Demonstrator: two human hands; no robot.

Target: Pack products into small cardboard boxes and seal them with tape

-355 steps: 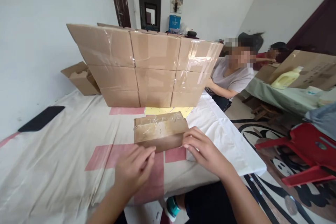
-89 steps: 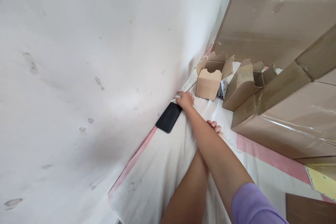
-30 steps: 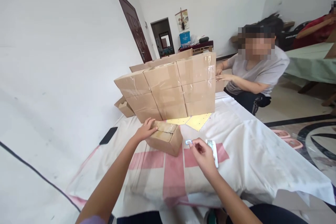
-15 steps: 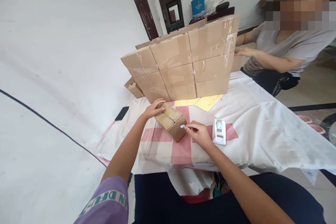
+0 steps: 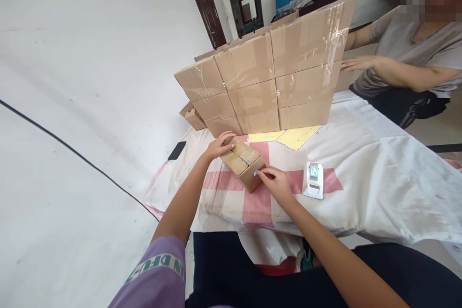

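Head cam: bare right hand (image 5: 278,185) pinching a tiny pale-blue piece (image 5: 256,173) at the near end of a small brown taped cardboard box (image 5: 244,162) on a white-and-pink cloth (image 5: 378,178); bare left hand (image 5: 219,146) spread over the box's far end.

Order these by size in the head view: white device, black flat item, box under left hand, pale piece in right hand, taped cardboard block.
1. Taped cardboard block
2. Small box
3. White device
4. Black flat item
5. Pale piece
Apparent size only; distances differ.
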